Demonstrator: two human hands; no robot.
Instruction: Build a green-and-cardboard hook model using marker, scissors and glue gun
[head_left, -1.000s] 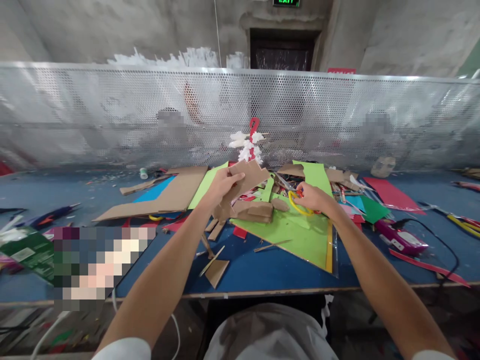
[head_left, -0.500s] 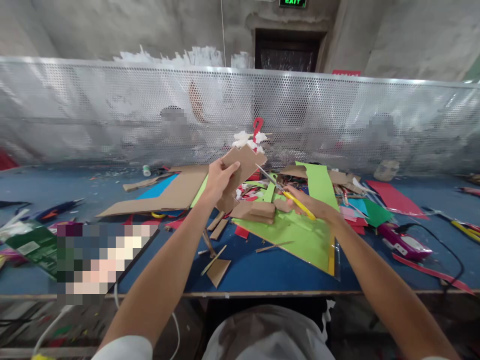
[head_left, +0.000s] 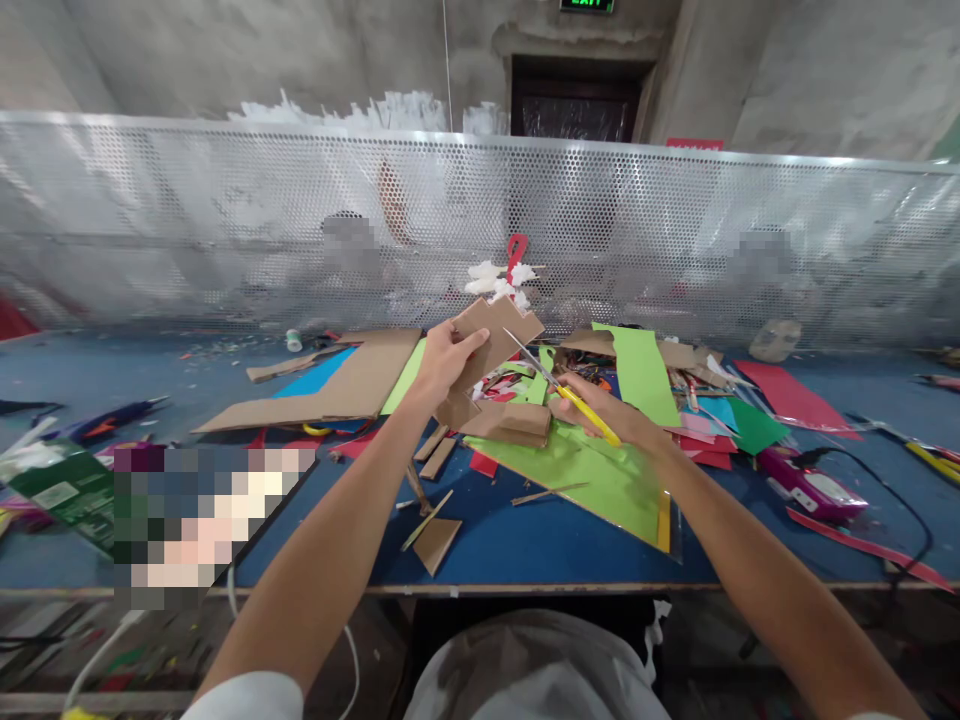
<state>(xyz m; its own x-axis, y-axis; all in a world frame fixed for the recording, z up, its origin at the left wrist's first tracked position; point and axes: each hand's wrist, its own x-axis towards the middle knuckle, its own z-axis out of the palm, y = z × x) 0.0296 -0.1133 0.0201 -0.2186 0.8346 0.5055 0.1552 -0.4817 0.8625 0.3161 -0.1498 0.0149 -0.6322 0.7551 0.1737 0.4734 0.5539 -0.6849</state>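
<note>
The left hand (head_left: 444, 362) is clamped on a notched cardboard piece (head_left: 496, 345), thumb laid flat on its near face, and holds it raised over the middle of the blue table (head_left: 495, 545). The right hand (head_left: 609, 410) is wrapped round the yellow handles of the scissors (head_left: 566, 392), whose tip overlaps the piece's right-hand part in this view; whether metal touches board cannot be told. The two hands stand apart, with the blades reaching across the gap between them. The piece's stepped upper edge comes in front of white petal-like bits on a red hooked strip (head_left: 517, 248), and a perforated metal panel (head_left: 262, 220) bounds the far side of the table. Below the hands, scraps and a sheet of light green paper (head_left: 592, 490) crowd the surface; nearer, blue tabletop shows down to the front edge, with a small cardboard offcut (head_left: 436, 545) close to that edge. A large cardboard sheet (head_left: 367, 380) lies to the left, a purple device (head_left: 811, 487) to the right. On a sign (head_left: 587, 5) cut by the top border, green letters read EXIT; the writing on a red sign (head_left: 695, 145) and on a green packet's (head_left: 71, 500) white label is too small to read.
</note>
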